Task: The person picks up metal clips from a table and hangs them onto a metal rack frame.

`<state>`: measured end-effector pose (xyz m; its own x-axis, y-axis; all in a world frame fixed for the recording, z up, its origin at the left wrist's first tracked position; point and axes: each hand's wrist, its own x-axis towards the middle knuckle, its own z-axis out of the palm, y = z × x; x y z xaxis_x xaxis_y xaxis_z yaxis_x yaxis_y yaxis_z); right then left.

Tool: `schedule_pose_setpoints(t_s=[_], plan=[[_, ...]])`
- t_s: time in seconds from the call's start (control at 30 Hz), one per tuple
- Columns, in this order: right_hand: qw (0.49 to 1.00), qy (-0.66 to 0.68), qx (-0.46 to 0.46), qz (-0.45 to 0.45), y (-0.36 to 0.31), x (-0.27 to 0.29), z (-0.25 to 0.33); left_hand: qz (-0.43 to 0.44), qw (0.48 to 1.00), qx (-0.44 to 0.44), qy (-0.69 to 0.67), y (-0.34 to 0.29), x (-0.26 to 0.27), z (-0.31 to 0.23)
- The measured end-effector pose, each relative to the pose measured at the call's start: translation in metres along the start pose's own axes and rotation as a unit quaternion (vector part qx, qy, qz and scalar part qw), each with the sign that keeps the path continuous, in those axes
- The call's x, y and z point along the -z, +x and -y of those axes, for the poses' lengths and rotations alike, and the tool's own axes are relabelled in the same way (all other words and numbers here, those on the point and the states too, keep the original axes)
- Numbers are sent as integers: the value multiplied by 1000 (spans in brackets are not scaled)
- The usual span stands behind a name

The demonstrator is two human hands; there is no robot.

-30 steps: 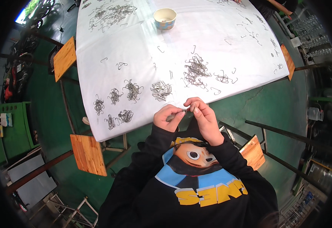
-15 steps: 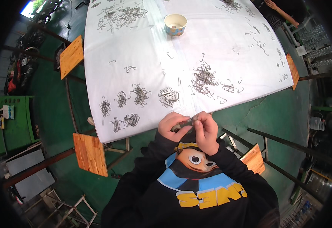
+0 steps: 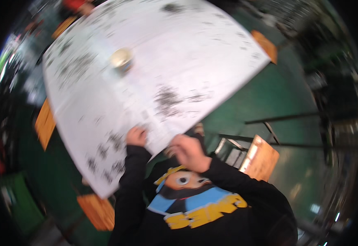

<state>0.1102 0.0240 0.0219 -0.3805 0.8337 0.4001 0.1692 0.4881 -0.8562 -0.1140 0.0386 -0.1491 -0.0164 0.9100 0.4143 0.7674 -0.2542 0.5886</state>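
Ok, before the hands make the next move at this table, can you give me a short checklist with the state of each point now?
1. Picture sharp enough to judge fine detail: not ok, it is motion-blurred.
2. Left hand on the white table edge: ok, it rests there.
3. Right hand over the table: not ok, it is off the edge, in front of the chest.
4. Something held in either hand: cannot tell.
5. Dark wire piles within reach of the hands: ok, some lie close to the near edge.
6. Small cup upright and away from the hands: ok, it stands farther up the table.
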Motion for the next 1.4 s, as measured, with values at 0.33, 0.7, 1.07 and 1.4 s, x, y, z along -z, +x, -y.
schedule_pose_setpoints(t_s=[0.33, 0.7, 1.07, 1.4], plan=[[994, -18, 12, -105, -21, 12, -4, -78, 983, 152, -61, 27, 7, -10], [971, -94, -22, -219, -33, 34, -9, 38, 934, 140, -326, 73, 19, -77], [949, -147, -29, -276, -39, 38, -16, 122, 899, 101, -407, 57, 3, -172], [965, -178, -9, -192, -41, 34, -17, 51, 913, 121, -387, 58, 3, -175]])
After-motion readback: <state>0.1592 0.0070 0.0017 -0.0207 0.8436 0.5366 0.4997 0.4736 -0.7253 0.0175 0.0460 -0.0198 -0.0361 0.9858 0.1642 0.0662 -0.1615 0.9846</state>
